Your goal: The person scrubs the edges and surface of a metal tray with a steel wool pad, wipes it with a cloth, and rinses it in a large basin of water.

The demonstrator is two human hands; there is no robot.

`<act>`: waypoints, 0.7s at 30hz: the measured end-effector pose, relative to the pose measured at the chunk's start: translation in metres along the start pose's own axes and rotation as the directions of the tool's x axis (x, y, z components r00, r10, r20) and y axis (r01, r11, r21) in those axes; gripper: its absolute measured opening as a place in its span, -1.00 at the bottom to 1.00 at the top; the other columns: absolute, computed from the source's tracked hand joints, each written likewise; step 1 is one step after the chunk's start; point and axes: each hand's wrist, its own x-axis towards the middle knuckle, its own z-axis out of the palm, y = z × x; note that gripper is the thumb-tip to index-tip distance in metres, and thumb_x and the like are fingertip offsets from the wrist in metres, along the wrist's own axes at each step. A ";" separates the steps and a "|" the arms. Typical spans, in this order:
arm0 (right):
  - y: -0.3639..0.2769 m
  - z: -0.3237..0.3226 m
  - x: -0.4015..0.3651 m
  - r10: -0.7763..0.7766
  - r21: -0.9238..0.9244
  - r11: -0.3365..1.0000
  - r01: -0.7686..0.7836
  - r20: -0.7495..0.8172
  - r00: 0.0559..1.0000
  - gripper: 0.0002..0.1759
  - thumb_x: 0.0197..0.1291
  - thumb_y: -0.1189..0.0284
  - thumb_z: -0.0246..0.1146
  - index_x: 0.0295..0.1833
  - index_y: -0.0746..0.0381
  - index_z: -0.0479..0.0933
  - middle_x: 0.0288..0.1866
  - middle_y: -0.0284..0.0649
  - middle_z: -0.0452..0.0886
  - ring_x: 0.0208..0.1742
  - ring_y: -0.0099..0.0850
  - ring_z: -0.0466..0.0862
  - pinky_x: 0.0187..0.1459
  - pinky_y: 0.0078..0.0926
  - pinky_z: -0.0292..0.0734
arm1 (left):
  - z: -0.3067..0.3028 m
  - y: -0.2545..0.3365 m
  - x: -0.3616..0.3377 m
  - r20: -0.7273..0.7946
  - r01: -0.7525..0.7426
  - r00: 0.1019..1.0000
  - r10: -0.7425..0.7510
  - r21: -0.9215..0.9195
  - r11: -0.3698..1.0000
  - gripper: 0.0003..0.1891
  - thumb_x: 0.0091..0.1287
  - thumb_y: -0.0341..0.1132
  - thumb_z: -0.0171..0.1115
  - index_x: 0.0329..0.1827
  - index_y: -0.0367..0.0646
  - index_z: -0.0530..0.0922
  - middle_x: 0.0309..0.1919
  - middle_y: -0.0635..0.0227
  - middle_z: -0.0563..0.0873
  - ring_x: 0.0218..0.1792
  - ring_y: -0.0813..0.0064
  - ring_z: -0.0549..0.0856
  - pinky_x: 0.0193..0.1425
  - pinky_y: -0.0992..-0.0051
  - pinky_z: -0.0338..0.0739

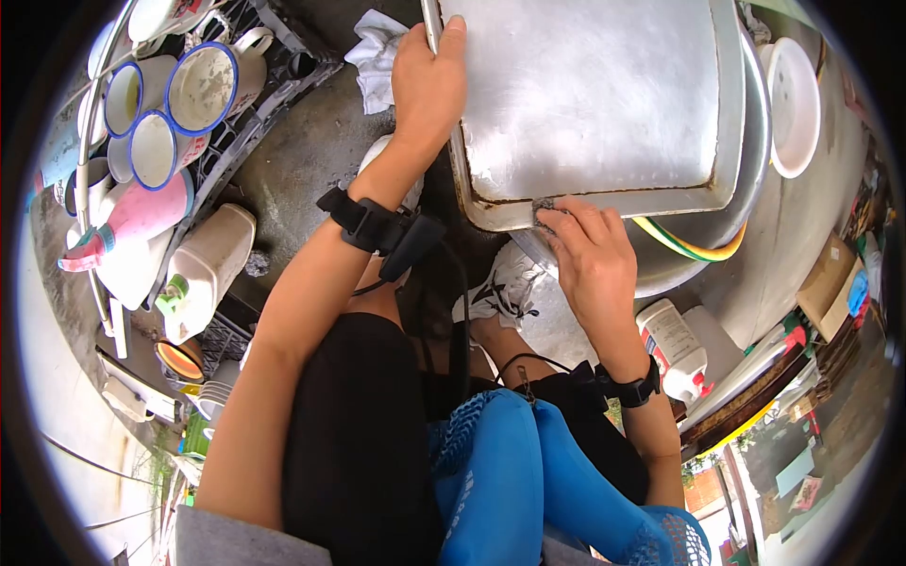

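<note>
A rectangular metal baking tray [595,104] with brown-stained edges is tilted above a round metal basin [675,278]. My left hand [430,90] grips the tray's left rim, thumb over the edge. At the tray's lower rim, near the corner, my right hand [599,259] pinches a small grey scouring pad [544,206] against the metal. The pad is mostly covered by my fingers. A yellow-and-green curved band [703,251] shows between the tray and the basin's edge.
Blue-rimmed enamel mugs [201,90] sit in a dark crate [250,118] at left, beside a pink bottle [142,212] and a whitish jug [212,264]. A white cloth [377,57] lies on the floor. Rightward are a white bowl [793,108] and a red-capped white bottle [675,349].
</note>
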 end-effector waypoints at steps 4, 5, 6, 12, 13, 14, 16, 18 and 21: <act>-0.017 0.013 0.007 -0.064 0.086 0.995 0.056 0.096 0.993 -0.71 -0.01 0.58 0.42 -0.10 0.17 0.67 -0.02 -0.31 0.66 -0.15 -0.28 0.58 -0.16 -0.35 0.56 | -0.001 0.004 -0.002 0.009 0.045 0.999 -0.045 -0.008 0.999 -0.48 0.44 0.00 0.12 -0.08 -0.45 0.56 -0.18 -0.10 0.68 -0.12 0.01 0.65 0.06 0.18 0.48; -0.016 0.011 0.008 -0.063 0.104 0.993 0.053 0.097 0.993 -0.71 -0.02 0.58 0.42 -0.11 0.16 0.67 -0.03 -0.32 0.66 -0.15 -0.28 0.58 -0.16 -0.36 0.56 | 0.000 0.003 -0.002 0.009 0.045 0.999 -0.045 -0.007 0.999 -0.48 0.44 0.00 0.12 -0.08 -0.45 0.56 -0.18 -0.10 0.68 -0.12 0.01 0.65 0.06 0.18 0.48; -0.015 0.009 0.008 -0.062 0.123 0.991 0.050 0.097 0.993 -0.70 -0.03 0.58 0.42 -0.11 0.16 0.67 -0.03 -0.34 0.66 -0.16 -0.28 0.58 -0.16 -0.37 0.56 | 0.001 0.002 -0.001 -0.005 0.018 1.000 -0.018 0.001 1.000 -0.48 0.44 0.00 0.12 -0.07 -0.45 0.57 -0.22 -0.09 0.68 -0.13 0.01 0.66 0.05 0.18 0.49; 0.004 -0.008 -0.003 0.014 0.002 1.000 -0.014 0.060 0.998 -0.69 -0.05 0.60 0.41 -0.11 0.15 0.67 -0.06 -0.33 0.66 -0.16 -0.28 0.57 -0.15 -0.37 0.57 | 0.000 0.000 -0.001 -0.011 0.016 1.000 -0.015 0.026 1.000 -0.48 0.45 0.00 0.11 -0.07 -0.44 0.57 -0.25 -0.07 0.69 -0.15 0.02 0.66 0.05 0.18 0.49; -0.002 -0.003 -0.002 -0.001 0.026 1.000 -0.001 0.061 0.998 -0.70 -0.04 0.58 0.41 -0.11 0.15 0.66 -0.07 -0.33 0.64 -0.17 -0.29 0.57 -0.18 -0.38 0.56 | 0.001 0.001 -0.001 0.004 0.023 1.000 -0.023 0.006 1.000 -0.48 0.45 0.01 0.11 -0.06 -0.44 0.57 -0.24 -0.07 0.69 -0.15 0.02 0.66 0.05 0.19 0.49; -0.010 0.003 0.000 0.001 0.025 1.000 -0.002 0.060 0.998 -0.70 -0.04 0.58 0.41 -0.11 0.15 0.66 -0.07 -0.33 0.64 -0.17 -0.29 0.57 -0.18 -0.38 0.56 | 0.001 0.001 -0.001 0.005 0.023 1.000 -0.023 0.005 1.000 -0.48 0.45 0.01 0.11 -0.06 -0.44 0.57 -0.24 -0.07 0.69 -0.15 0.02 0.66 0.05 0.19 0.49; -0.024 0.018 0.007 -0.128 0.076 0.990 0.121 0.090 0.988 -0.71 -0.02 0.53 0.42 -0.11 0.14 0.64 -0.08 -0.35 0.62 -0.20 -0.32 0.56 -0.22 -0.41 0.56 | 0.003 -0.001 -0.001 -0.025 -0.017 1.000 0.017 -0.022 1.000 -0.49 0.45 0.00 0.11 -0.06 -0.44 0.57 -0.23 -0.07 0.69 -0.16 0.03 0.66 0.03 0.19 0.48; -0.024 0.029 0.012 -0.152 0.061 0.987 0.147 0.081 0.985 -0.71 -0.01 0.50 0.42 -0.10 0.13 0.63 -0.08 -0.37 0.60 -0.21 -0.34 0.55 -0.25 -0.43 0.55 | 0.001 0.000 -0.001 -0.009 0.004 1.000 -0.004 -0.012 1.000 -0.48 0.45 0.00 0.10 -0.05 -0.44 0.57 -0.23 -0.07 0.69 -0.16 0.03 0.66 0.03 0.19 0.48; -0.021 0.025 0.011 -0.167 0.099 0.982 0.162 0.052 0.985 -0.72 -0.01 0.49 0.42 -0.11 0.12 0.64 -0.09 -0.37 0.60 -0.22 -0.34 0.54 -0.26 -0.44 0.55 | 0.001 0.001 -0.002 0.003 0.010 1.000 -0.010 0.005 1.000 -0.48 0.45 0.00 0.10 -0.03 -0.44 0.57 -0.22 -0.07 0.69 -0.16 0.05 0.66 0.03 0.20 0.49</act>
